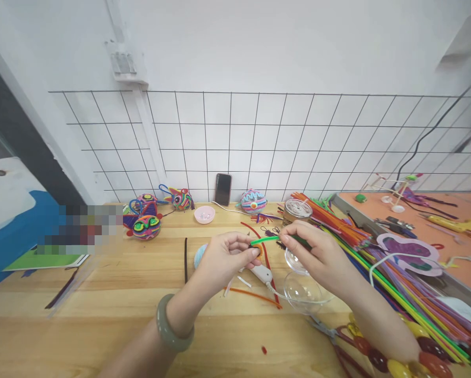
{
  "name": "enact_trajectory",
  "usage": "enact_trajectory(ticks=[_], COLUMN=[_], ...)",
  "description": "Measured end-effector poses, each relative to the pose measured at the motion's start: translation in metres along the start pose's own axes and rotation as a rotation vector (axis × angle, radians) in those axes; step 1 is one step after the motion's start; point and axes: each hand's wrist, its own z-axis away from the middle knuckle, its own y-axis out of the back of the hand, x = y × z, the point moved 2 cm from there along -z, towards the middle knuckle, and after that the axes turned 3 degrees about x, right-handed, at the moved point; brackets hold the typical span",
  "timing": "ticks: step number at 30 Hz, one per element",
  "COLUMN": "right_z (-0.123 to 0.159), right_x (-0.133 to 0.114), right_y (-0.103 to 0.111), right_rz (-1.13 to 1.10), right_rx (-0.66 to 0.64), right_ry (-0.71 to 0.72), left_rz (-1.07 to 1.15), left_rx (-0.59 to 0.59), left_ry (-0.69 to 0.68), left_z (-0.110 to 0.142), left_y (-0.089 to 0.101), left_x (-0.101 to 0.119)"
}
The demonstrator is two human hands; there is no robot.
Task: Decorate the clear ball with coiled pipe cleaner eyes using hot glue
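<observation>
A short green pipe cleaner (pixel 265 240) is stretched between my two hands above the wooden table. My left hand (pixel 231 256) pinches its left end between thumb and fingers. At the other end, my right hand (pixel 312 249) closes on it with thumb and forefinger. Below them lies a white glue gun (pixel 262 273) with a cord, partly covered by my left hand. A light blue rounded piece (pixel 199 255) peeks out behind that hand. Clear plastic half-spheres (pixel 301 292) rest under my right hand. Red and orange pipe cleaners (pixel 254 297) lie around the glue gun.
Finished colourful ornaments (pixel 147 226), a pink dish (pixel 204 214), a phone (pixel 223 189) and a striped ball (pixel 253 200) stand along the back. Bundled pipe cleaners (pixel 408 294) fill the right side beside a round clear container (pixel 297 210). Scissors (pixel 325 329) lie near my right forearm.
</observation>
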Motion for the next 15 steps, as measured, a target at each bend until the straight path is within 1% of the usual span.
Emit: enact_trajectory(ticks=[4,11,15], right_z=[-0.0005,-0.0019,-0.0016], right_x=[0.0007,0.0006,0.0008], right_y=[-0.0004,-0.0001,-0.0005], right_rz=[0.016,0.016,0.016], right_rx=[-0.002,0.004,0.001], right_ry=[0.012,0.040,0.048], left_rz=[-0.028,-0.077,-0.069], left_rx=[0.023,0.007,0.008], left_ry=[0.018,0.029,0.015], left_z=[0.0002,0.0000,-0.0011], left_y=[-0.0002,-0.0003,-0.0003], left_x=[-0.0015,-0.0007,-0.0005])
